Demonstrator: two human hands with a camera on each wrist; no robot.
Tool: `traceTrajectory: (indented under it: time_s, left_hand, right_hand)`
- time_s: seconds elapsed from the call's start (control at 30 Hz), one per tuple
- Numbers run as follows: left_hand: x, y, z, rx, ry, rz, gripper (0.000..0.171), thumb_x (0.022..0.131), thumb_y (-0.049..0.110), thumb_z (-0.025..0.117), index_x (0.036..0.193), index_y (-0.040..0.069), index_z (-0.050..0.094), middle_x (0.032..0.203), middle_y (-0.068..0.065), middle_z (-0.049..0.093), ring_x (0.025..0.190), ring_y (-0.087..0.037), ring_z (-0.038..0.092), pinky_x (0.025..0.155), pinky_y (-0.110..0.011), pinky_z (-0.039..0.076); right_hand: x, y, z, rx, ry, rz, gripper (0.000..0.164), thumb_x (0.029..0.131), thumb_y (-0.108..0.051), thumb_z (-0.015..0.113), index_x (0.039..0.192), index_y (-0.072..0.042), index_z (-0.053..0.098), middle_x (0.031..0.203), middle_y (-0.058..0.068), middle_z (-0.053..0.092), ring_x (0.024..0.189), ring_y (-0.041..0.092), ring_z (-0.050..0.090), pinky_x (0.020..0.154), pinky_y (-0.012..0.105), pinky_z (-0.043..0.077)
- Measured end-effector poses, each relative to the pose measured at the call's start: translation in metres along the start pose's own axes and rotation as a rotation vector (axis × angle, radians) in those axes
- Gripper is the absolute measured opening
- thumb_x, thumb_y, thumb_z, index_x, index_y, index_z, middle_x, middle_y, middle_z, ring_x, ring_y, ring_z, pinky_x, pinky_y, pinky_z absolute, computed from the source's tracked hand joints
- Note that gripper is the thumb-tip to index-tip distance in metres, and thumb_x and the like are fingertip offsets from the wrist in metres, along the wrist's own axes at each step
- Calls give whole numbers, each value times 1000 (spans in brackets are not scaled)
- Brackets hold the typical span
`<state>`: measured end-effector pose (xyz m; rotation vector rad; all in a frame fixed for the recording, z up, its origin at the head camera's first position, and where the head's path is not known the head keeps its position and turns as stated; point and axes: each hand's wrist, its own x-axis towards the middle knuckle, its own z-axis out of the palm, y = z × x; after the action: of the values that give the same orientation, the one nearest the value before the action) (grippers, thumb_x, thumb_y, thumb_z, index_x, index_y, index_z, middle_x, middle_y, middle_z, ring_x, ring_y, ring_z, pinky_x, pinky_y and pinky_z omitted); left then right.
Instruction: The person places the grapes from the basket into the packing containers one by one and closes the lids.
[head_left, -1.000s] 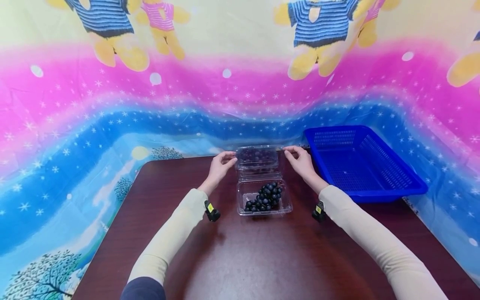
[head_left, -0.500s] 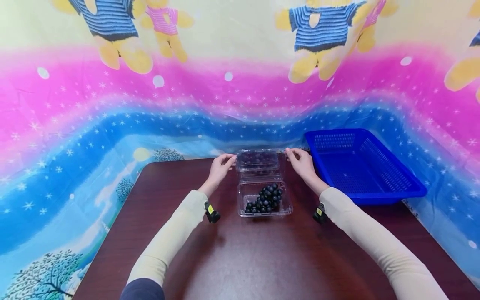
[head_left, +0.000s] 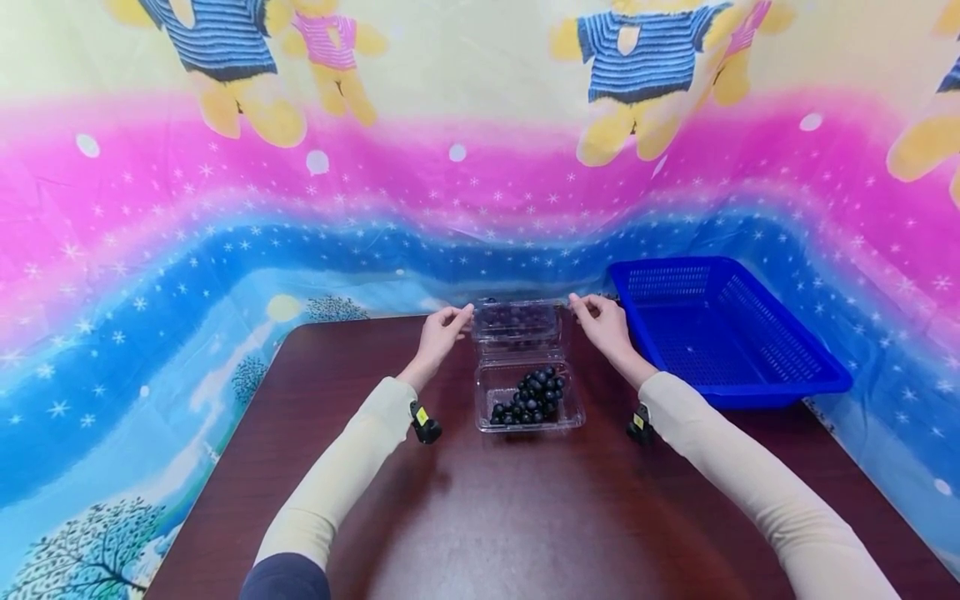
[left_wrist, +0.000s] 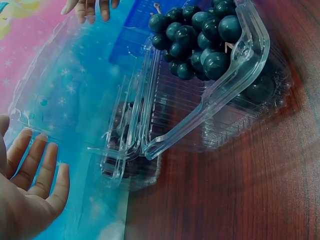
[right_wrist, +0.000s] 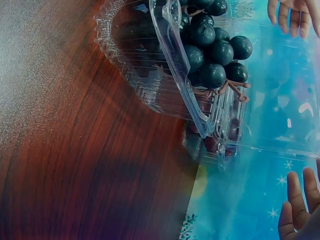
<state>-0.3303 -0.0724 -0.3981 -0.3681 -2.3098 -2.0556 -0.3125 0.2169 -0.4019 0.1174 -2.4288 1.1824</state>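
Note:
A clear plastic clamshell container [head_left: 489, 421] stands on the table with its lid [head_left: 517, 307] raised at the back. Inside the base lies a bunch of dark grapes [head_left: 534, 393], mostly toward the right; its brown stem shows in the right wrist view. My left hand [head_left: 441, 333] pinches the lid's left corner between thumb and fingertips, the other fingers loosely bent. At the opposite corner my right hand [head_left: 602, 323] pinches the lid's edge. In the left wrist view, the left hand [left_wrist: 37, 185] lies beside the transparent lid, the thumb partly cut off by the frame.
Right of the container stands a blue perforated plastic basket [head_left: 750, 333]. Behind the raised lid, a second clear container [left_wrist: 132, 170] with dark fruit shows through. The brown wooden table [head_left: 495, 517] ends at a printed cloth backdrop [head_left: 450, 208].
The head view has tilted slightly, so the scene sits a little lower than one second ago. Both hands stay at the lid's corners with hardly any movement.

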Motion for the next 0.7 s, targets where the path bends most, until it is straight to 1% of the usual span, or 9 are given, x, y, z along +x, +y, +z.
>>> traceTrajectory:
  time_s: [0.03,0.1,0.2,0.27,0.37,0.47,0.57,0.63,0.7]
  left_hand:
    - [-1,3,0,-9,-3,-15,35,91,31,58,95,-3,65,102,-21,64,104,-43,58,92,-50,45]
    - [-1,5,0,-8,-12,-31,41,92,33,57,97,-7,63,106,-26,62,105,-42,57,92,-49,46]
    - [5,-2,-1,-12,-17,-49,53,90,41,57,102,-11,61,111,-29,59,106,-40,57,93,-48,45]
    - [9,-8,-1,-5,-13,-49,59,89,46,57,105,-11,60,111,-27,61,107,-39,57,94,-47,45]
    - [13,-17,0,8,8,-33,63,86,51,58,103,-9,61,105,-21,64,105,-39,58,93,-47,46]
    - [14,-21,2,10,15,-29,63,85,53,58,100,-8,62,104,-20,65,104,-38,59,92,-48,46]
    - [12,-21,2,-9,5,-48,66,83,54,59,100,-10,61,110,-25,61,106,-38,58,93,-48,46]
    - [11,-21,2,-20,-6,-66,66,84,54,59,101,-10,60,113,-26,60,107,-38,57,93,-48,45]
    - [10,-20,1,-18,-14,-79,68,84,54,59,104,-10,60,114,-27,59,107,-38,57,92,-45,47]
  right_hand:
    - [0,0,0,3,0,5,44,94,-45,47,95,-8,70,87,15,68,75,22,61,65,34,47]
    - [0,0,-1,7,-7,13,47,94,-47,47,95,-6,70,87,16,68,75,22,61,65,34,47]
    - [1,0,-2,21,-24,21,51,93,-50,46,96,-4,69,88,17,67,75,23,61,65,34,47]
    - [2,1,-3,24,-38,28,54,92,-52,46,96,-3,69,89,17,68,76,24,61,65,34,47]
    - [3,1,-4,41,-65,47,56,91,-54,46,96,-3,68,92,16,68,81,28,63,68,37,48]
    - [3,3,-5,77,-103,94,58,90,-56,47,99,-2,67,99,14,68,87,32,64,73,38,50]
    - [3,3,-6,139,-149,161,64,88,-59,48,103,1,65,110,15,65,93,33,64,79,38,49]
    - [3,4,-6,175,-173,206,66,86,-61,48,104,1,64,115,14,63,95,32,64,79,37,48]
    - [3,3,-7,195,-191,232,66,86,-61,48,104,1,63,117,14,61,96,32,64,79,35,48]
